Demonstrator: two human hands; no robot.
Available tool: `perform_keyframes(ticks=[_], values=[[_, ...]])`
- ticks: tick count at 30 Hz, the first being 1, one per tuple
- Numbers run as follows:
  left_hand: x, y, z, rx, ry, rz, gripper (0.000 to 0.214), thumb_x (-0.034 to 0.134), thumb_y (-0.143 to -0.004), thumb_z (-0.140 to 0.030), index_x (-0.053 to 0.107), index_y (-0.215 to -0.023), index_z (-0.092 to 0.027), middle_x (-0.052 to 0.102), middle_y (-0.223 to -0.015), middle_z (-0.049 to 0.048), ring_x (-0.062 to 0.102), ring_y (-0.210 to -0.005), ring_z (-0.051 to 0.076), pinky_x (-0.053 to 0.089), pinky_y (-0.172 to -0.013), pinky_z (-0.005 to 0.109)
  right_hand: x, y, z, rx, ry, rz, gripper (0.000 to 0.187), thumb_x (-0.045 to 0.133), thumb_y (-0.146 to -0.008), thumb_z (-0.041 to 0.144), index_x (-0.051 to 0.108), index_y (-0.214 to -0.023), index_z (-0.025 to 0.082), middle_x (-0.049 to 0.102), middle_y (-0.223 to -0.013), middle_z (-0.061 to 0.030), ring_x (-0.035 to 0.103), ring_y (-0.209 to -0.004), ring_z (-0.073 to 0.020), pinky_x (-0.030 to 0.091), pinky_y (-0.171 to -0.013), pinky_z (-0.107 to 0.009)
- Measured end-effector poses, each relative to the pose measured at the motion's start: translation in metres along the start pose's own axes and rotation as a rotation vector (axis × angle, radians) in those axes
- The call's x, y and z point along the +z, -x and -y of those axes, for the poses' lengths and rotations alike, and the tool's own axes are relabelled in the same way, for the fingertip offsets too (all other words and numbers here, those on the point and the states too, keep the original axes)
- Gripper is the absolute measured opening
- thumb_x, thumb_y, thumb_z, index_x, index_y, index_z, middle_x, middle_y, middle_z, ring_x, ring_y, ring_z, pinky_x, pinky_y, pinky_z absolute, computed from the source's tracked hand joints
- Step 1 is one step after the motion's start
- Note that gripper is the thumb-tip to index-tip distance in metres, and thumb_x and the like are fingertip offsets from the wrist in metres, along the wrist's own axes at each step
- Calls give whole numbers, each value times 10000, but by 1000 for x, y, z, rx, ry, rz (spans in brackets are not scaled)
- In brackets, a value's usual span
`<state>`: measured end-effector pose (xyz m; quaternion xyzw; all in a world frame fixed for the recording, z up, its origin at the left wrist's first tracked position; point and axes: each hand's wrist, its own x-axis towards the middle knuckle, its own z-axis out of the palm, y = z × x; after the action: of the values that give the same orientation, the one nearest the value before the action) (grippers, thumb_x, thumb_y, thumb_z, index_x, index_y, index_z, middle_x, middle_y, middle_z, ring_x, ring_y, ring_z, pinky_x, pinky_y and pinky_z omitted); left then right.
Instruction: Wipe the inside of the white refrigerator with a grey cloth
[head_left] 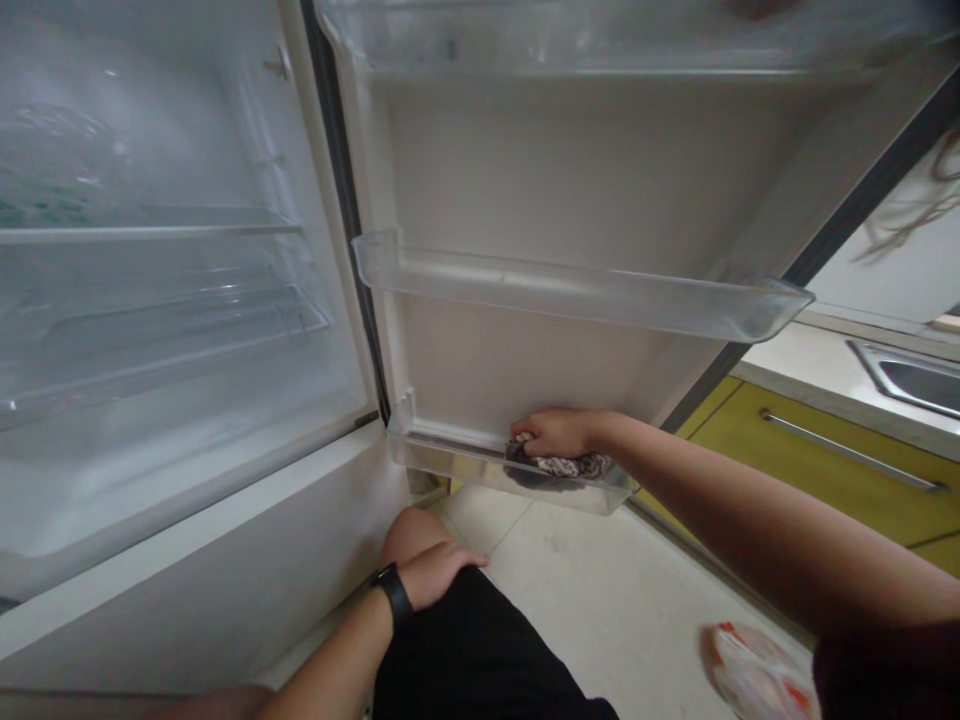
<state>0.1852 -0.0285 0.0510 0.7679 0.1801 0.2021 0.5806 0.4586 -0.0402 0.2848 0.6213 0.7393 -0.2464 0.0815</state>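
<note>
Fridge (195, 425): cut off left and top; upper-shelf contents blurred, some green under clear plastic, can't identify. Fridge door (585, 170) wide open, its top bin cut off, reddish item in there too blurred to name. Floor (577, 560) below. Counter (802, 355) at right, sink (870, 365) cut off by the edge; right forearm hides part of the yellow drawer (810, 458). Middle bin (562, 290) and bottom bin (450, 462) are clear plastic, on the door. White-and-red plastic bag (761, 670) on floor, lower right, partly out of view. Right hand (562, 432): grip closed around the cloth, covering its top. Left hand (442, 573): laid on the knee, fingers extended. Cloth (555, 466): crumpled, dark brown and whitish speckle, toward the bottom bin's right end; front wall stands before it, dark patch behind could be cloth or shadow. Black watch (395, 595), left wrist.
</note>
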Motion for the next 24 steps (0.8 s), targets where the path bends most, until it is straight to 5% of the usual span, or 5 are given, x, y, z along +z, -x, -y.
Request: perform_keyframes(ticks=[3,10,15,20,24], values=[[-19,-1,-11,-140,324,61,782,194,-985,-628,759,-1130,-106,773,-1154,199,745,-1105,310,539,-1036,542,0,0,3,7,-1,-4,328,531,-849,266,727,-1098,183,766,-1040,-82,645,-853,-179,440,-738,-261],[-35,2,-36,-250,881,-201,604,313,-970,-477,670,-1272,-96,715,-1296,213,735,-1095,279,529,-1015,490,1,-2,-1,-7,-8,-14,332,530,-851,291,726,-1100,194,767,-1030,-76,648,-843,-178,441,-734,-262],[-55,7,-76,-50,391,-263,490,395,-1012,-473,735,-1041,-121,793,-964,155,740,-906,260,565,-835,416,4,-2,-6,-12,-8,-24,338,531,-853,290,723,-1118,204,768,-1059,-74,666,-875,-186,447,-741,-264],[-83,-8,-121,399,-469,-452,332,454,-1017,-290,706,-1215,-201,709,-1294,108,595,-1285,260,458,-1119,476,1,1,-4,-30,23,-37,332,542,-842,278,726,-1105,195,769,-1032,-83,662,-846,-189,440,-725,-269],[-87,-28,-122,377,-929,-430,452,485,-991,-223,545,-1436,-181,601,-1479,105,457,-1452,272,331,-1240,544,-6,4,7,-100,59,-81,321,555,-837,270,714,-1105,194,756,-1024,-87,652,-866,-196,448,-772,-284]])
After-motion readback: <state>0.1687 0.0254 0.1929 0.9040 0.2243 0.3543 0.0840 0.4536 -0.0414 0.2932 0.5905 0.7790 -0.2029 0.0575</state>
